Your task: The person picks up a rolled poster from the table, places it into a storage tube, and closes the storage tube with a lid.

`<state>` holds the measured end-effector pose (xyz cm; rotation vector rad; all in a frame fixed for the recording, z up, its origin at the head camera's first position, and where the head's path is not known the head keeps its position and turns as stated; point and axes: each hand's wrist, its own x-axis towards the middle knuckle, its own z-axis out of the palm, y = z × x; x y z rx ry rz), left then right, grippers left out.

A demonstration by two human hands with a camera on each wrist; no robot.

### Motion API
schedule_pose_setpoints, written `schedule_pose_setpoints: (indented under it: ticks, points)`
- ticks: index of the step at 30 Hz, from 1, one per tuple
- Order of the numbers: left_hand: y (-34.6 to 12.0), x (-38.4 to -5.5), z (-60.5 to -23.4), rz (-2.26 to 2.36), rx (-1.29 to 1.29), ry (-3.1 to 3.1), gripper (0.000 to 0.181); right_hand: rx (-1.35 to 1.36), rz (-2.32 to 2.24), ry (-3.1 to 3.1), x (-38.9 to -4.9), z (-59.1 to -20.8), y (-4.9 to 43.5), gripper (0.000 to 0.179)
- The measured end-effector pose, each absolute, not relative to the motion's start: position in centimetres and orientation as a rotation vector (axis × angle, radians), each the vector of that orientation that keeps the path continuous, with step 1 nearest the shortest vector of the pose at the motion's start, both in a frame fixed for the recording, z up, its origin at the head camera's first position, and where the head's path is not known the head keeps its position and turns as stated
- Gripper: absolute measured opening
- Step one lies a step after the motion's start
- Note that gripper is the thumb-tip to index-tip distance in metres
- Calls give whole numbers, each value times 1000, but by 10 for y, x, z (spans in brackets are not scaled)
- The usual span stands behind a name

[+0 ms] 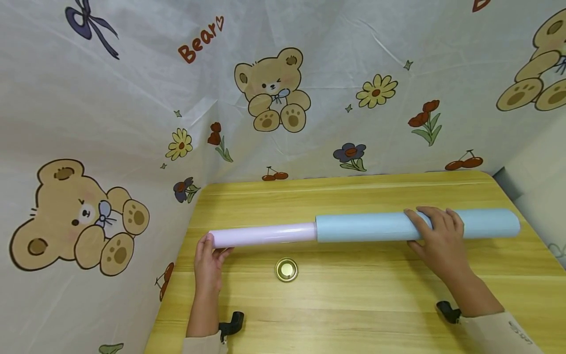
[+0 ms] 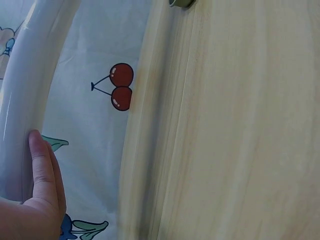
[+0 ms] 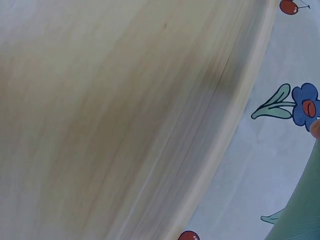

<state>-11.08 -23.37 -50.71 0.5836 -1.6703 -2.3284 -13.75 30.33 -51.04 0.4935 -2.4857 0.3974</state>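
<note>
A long light blue roll [image 1: 367,227] lies across the head view, raised above the wooden table. From its left end projects a thinner, glossy lavender roll [image 1: 265,235]. My left hand [image 1: 209,265] holds the lavender roll at its far left end. In the left wrist view, fingers [image 2: 44,175] lie along the side of the lavender roll [image 2: 25,85]. My right hand [image 1: 444,246] grips the blue roll right of its middle, fingers over the top and thumb below. The right wrist view shows only a fingertip [image 3: 315,129] and part of the blue roll [image 3: 300,210].
A small round gold lid-like piece [image 1: 286,269] lies on the wooden table [image 1: 336,305] below the rolls. A pale cloth [image 1: 327,44] printed with bears and flowers hangs behind the table and along its left side. Black pieces [image 1: 232,323] sit by both wrists.
</note>
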Motion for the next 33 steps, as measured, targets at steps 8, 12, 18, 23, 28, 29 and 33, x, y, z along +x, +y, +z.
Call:
schedule_pose_setpoints:
  ticks: [8,12,18,23,28,29,33]
  points:
    - [-231,-110,-506,-2373,533,-1656,40,497,402,-2484,-137,-511,303,95]
    - [-229,-109,-504,-2376,522,-1674,41,501,398,-2482,-137,-511,302,96]
    - [-228,-107,-503,-2332,535,-1750,42,494,396,-2483,-137,-511,302,95]
    - [-226,-106,-504,-2326,539,-1783,44,487,399,-2483,-137,-511,302,96]
    - [-224,-107,-505,-2328,558,-1788,45,487,401,-2482,-136,-512,301,96]
    - [-224,-107,-504,-2327,560,-1789,45,487,402,-2483,-136,-511,301,96]
    - [-223,-108,-505,-2331,549,-1789,45,486,405,-2485,-135,-510,300,95]
